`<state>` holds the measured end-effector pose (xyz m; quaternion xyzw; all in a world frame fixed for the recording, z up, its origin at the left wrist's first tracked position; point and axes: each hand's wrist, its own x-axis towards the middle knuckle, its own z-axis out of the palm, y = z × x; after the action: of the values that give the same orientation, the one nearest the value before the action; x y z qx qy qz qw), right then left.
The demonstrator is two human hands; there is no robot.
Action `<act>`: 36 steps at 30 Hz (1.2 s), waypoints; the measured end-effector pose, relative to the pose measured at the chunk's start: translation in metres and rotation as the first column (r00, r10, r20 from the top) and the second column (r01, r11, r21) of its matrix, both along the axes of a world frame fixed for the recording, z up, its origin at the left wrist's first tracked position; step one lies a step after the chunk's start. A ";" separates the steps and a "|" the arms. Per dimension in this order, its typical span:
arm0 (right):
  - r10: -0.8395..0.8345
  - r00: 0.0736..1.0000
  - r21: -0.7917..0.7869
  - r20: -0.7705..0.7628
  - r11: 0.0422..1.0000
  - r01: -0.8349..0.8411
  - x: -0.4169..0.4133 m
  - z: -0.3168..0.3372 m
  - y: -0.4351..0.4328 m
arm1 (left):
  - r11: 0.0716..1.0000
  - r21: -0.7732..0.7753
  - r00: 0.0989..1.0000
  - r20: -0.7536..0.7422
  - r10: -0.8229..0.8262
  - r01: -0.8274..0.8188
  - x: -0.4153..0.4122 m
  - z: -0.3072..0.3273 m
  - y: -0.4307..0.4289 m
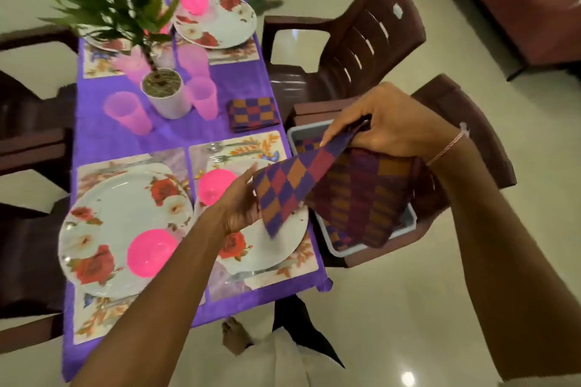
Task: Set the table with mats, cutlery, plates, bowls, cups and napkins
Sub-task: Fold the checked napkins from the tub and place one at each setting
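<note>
While L hand (240,209) & R hand (388,126) pinch napkin (292,185), it slants up-right.

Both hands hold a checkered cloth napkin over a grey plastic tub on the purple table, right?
No: the head view shows the grey plastic tub on a brown plastic chair. Left hand and right hand do hold the checkered cloth napkin over it.

Four pink cups (129,116), three pink bowls (152,253), four floral plates (122,214)
</note>
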<state>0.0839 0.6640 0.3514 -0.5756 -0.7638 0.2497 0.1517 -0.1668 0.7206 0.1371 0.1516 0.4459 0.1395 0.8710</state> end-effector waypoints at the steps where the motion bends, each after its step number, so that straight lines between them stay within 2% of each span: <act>1: 0.037 0.999 -0.011 -0.022 0.999 -0.037 -0.016 0.012 -0.002 | 1.000 0.030 1.000 0.012 -0.004 0.004 -0.013 0.009 -0.001; 6: 0.164 0.984 -0.081 -0.066 0.982 -0.169 -0.092 0.045 -0.018 | 0.971 0.237 1.000 -0.021 -0.002 0.007 -0.086 0.044 0.005; 8: 0.211 0.970 -0.112 -0.125 0.968 -0.225 -0.125 0.053 -0.027 | 0.962 0.273 1.000 -0.016 -0.006 0.011 -0.116 0.072 0.003; 11: 0.312 0.916 -0.186 -0.254 0.913 -0.363 -0.166 0.070 -0.035 | 0.896 0.421 0.989 -0.109 -0.101 0.138 -0.158 0.111 -0.001; 13: 0.407 0.853 -0.247 -0.328 0.834 -0.493 -0.193 0.077 -0.037 | 0.828 0.516 0.970 -0.208 -0.126 0.218 -0.189 0.141 -0.006; 15: 0.479 0.765 -0.295 -0.430 0.727 -0.620 -0.216 0.079 -0.035 | 0.782 0.578 0.954 -0.291 -0.070 0.233 -0.216 0.169 -0.012; 17: 0.539 0.639 -0.339 -0.549 0.555 -0.760 -0.245 0.076 -0.029 | 0.717 0.678 0.947 -0.312 0.077 0.165 -0.246 0.195 -0.023; 19: 0.497 0.548 -0.388 -0.673 0.394 -0.833 -0.271 0.056 -0.016 | 0.625 0.769 0.930 -0.315 0.188 0.135 -0.279 0.220 -0.037; 20: 0.427 0.540 -0.375 -0.726 0.413 -0.830 -0.282 0.039 -0.010 | 0.581 0.802 0.922 -0.318 0.219 0.139 -0.294 0.228 -0.043; 21: 0.354 0.560 -0.335 -0.749 0.528 -0.781 -0.296 0.018 -0.002 | 0.546 0.827 0.911 -0.319 0.260 0.134 -0.310 0.239 -0.052; 23: 0.169 0.660 -0.248 -0.732 0.836 -0.490 -0.328 -0.028 0.011 | 0.483 0.866 0.879 -0.323 0.349 0.127 -0.340 0.255 -0.068; 24: 0.098 0.691 -0.203 -0.716 0.918 -0.340 -0.345 -0.048 0.014 | 0.457 0.880 0.856 -0.330 0.397 0.127 -0.354 0.261 -0.076; 25: 0.051 0.691 -0.172 -0.721 0.953 -0.250 -0.361 -0.065 0.014 | 0.439 0.889 0.831 -0.339 0.441 0.130 -0.364 0.267 -0.084; 27: 0.038 0.665 -0.149 -0.746 0.964 -0.221 -0.395 -0.089 0.014 | 0.419 0.898 0.757 -0.368 0.540 0.138 -0.387 0.277 -0.102; 31: 0.090 0.676 -0.040 -0.731 0.984 -0.173 -0.455 -0.107 0.011 | 0.420 0.899 0.602 -0.405 0.689 0.124 -0.426 0.291 -0.139; 33: 0.133 0.665 -0.053 -0.735 0.966 -0.252 -0.483 -0.114 0.014 | 0.415 0.905 0.539 -0.397 0.743 0.094 -0.439 0.295 -0.157; 36: 0.178 0.628 -0.160 -0.758 0.882 -0.443 -0.525 -0.128 0.012 | 0.391 0.919 0.429 -0.376 0.822 0.055 -0.461 0.294 -0.188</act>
<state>-0.4412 0.6761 0.2231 -0.3035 -0.6760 0.6031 0.2954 -0.6276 0.5323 0.4308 0.4636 0.6849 0.4806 0.2916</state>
